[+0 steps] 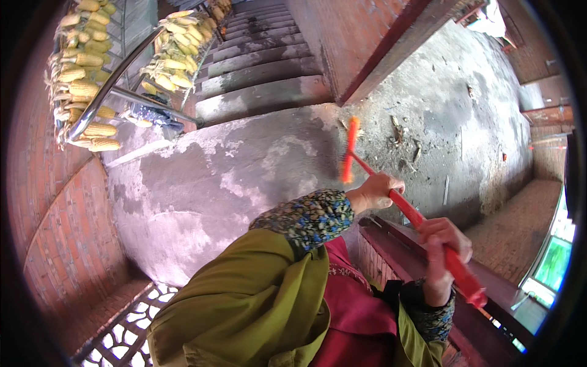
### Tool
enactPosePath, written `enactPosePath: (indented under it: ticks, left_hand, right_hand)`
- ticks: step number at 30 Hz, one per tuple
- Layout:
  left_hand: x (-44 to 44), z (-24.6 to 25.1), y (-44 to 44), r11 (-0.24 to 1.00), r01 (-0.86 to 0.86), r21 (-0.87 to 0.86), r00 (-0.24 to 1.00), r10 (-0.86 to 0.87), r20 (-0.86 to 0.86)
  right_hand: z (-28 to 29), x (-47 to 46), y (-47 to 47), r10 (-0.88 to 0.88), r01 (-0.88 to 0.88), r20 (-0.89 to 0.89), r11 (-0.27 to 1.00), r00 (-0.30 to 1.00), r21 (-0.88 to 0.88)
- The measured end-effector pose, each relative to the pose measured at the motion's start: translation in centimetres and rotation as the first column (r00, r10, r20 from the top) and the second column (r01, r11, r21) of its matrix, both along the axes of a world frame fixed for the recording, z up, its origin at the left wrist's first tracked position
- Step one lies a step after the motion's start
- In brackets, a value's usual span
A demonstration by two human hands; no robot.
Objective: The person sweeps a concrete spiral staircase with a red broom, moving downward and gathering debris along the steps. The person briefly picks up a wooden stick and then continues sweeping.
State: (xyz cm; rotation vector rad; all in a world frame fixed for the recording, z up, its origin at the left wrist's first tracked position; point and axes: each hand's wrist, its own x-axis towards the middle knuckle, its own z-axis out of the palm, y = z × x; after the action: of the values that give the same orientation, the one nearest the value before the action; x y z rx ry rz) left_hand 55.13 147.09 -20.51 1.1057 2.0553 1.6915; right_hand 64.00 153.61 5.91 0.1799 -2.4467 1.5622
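Note:
My left hand (377, 190) grips the lower part of a red broom handle (408, 210), with a flowered sleeve covering that forearm. Farther up the same handle, nearer my body, my right hand (444, 257) is closed around it. At the handle's far end is an orange-red broom head (352, 137), slightly blurred, over the concrete floor (266, 160). Just right of the head lie scattered dry husk scraps (399, 130) and dark crumbs of dirt. The end of the handle sticks out past my right hand.
Concrete stairs (266, 94) lie ahead, beside a metal handrail (114, 82). Bunches of corn cobs (85, 87) hang at the left. A wooden post (390, 50) edges the passage. A brick wall (69, 220) stands left, above an openwork lattice (121, 337). A dark red wooden frame (495, 293) is at my right.

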Motion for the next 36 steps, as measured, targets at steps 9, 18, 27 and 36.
enactPosePath:
  ticks: [9,18,27,36]
  left_hand:
    - [1.7,-2.5,-14.0,0.891,-0.147,-0.429,0.987,0.161,-0.004]
    - [3.2,-10.3,-15.5,0.775,-0.001,-0.632,0.982,0.120,0.145]
    - [-0.5,-5.5,12.0,0.997,-0.037,-0.067,0.998,0.040,0.042]
    - [-2.7,4.8,15.5,1.000,-0.003,-0.010,0.998,0.003,-0.068]
  right_hand:
    - [-8.7,1.1,1.3,0.006,0.196,0.403,0.867,0.915,-0.458]
    - [-16.7,1.0,0.5,0.192,-0.005,0.347,0.880,0.918,-0.475]
    - [-5.0,-1.0,10.7,-0.122,0.124,0.161,0.992,0.979,-0.001]
    - [0.5,-1.1,16.1,-0.061,0.036,-0.217,0.992,0.974,-0.117]
